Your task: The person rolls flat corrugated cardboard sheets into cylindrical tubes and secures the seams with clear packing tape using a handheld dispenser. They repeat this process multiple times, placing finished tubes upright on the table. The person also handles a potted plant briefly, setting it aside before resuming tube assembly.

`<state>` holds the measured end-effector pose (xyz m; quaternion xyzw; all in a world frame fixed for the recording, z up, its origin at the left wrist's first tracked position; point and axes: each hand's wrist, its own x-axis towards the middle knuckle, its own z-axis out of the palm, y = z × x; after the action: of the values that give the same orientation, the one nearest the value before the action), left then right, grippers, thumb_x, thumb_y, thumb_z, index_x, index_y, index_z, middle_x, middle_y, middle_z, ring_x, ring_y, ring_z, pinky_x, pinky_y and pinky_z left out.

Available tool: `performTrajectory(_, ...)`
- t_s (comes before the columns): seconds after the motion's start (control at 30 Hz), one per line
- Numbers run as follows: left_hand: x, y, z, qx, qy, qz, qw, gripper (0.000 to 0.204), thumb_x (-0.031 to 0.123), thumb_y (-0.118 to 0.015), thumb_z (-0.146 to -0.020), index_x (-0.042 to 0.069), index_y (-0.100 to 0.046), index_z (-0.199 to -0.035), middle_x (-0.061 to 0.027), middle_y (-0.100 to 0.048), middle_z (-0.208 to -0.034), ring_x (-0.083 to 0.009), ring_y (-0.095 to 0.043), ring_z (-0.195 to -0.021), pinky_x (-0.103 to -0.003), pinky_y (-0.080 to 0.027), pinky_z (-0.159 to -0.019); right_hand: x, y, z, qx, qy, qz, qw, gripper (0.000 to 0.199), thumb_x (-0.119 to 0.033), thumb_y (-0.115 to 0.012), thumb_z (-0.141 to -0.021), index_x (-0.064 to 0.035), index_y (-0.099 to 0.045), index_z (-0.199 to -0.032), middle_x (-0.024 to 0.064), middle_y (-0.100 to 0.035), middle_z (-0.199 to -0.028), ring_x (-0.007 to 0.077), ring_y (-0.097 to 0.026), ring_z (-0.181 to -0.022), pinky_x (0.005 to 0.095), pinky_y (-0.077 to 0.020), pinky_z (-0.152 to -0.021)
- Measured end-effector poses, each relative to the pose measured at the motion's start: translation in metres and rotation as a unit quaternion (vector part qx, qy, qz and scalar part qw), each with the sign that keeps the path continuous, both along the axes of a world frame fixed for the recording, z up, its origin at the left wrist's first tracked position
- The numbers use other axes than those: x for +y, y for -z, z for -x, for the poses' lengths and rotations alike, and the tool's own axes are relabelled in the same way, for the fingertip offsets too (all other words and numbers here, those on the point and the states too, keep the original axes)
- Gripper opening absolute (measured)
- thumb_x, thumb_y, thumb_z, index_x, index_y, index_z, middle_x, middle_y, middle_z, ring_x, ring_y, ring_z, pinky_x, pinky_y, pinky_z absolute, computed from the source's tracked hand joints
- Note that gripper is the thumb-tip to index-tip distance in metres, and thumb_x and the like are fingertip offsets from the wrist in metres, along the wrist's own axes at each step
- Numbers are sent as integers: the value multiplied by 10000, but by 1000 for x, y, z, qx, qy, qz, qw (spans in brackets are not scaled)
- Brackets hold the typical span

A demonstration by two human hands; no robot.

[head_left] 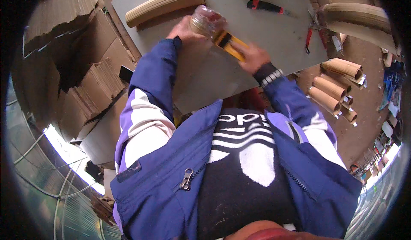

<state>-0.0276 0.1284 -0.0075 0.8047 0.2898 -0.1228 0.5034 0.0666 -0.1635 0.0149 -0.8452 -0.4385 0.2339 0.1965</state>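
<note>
Over the grey tabletop point(201, 79), my left hand point(185, 31) is closed round a clear, shiny rounded thing point(204, 19) that looks like a plastic jar, with something reddish showing in it. My right hand point(256, 59) grips a yellow-and-black tool point(231, 45) whose exact kind I cannot make out. Its black end reaches the clear thing's lower right side; whether they touch is unclear. Just beyond my left hand lies a curved, ribbed tan tube point(166, 5).
A black-and-red handled tool point(265, 6) and red-handled pliers point(314, 33) lie on the table's right side. Further right are large ribbed tubes point(357, 17) and several smaller tan tubes point(327, 88). Folded cardboard point(96, 86) is piled along the left.
</note>
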Motion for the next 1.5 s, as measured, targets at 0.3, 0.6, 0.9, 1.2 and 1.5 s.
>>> performTrajectory(0.3,-48,23,51,-1,-35,22,999,882,364,-836,-711,43,-430,-1425,-165,-371,-1494,-302,-479,-1303,-395,-410,-1082,-61,-31,26,26,-13,-40,999,731,-155,-785,-664,-330,-571,-1340,117,-538,-855,324,-617,-748,422,-530,-629)
performTrajectory(0.6,-78,-11,42,44,-33,-321,946,1092,447,-873,-555,94,-342,-1442,-154,-467,-1392,-332,-461,-1294,-430,-399,-1067,-20,-79,4,-2,-51,-134,990,603,-162,-769,-668,-282,-644,-1246,106,-541,-797,303,-604,-650,399,-515,-575)
performTrajectory(0.9,28,-4,37,56,-50,-25,997,1054,383,-904,-526,71,-442,-1420,-144,-560,-1338,-286,-551,-1229,-359,-425,-1060,5,-19,9,0,-26,-51,998,606,-201,-745,-729,-332,-589,-1300,117,-571,-827,324,-641,-713,441,-534,-600)
performTrajectory(1.2,-18,-21,30,64,-9,-359,931,1109,481,-883,-535,97,-365,-1437,-160,-481,-1402,-315,-461,-1316,-412,-379,-1097,40,-23,11,9,-25,-69,997,627,-212,-754,-715,-341,-588,-1306,122,-576,-867,319,-647,-726,432,-544,-610)
performTrajectory(1.5,27,-17,33,51,-14,-238,970,1119,396,-866,-502,106,-360,-1457,-171,-514,-1377,-333,-491,-1287,-392,-418,-1075,35,-39,1,35,-34,39,998,521,-183,-695,-760,-303,-615,-1261,160,-608,-873,362,-646,-759,455,-543,-657)
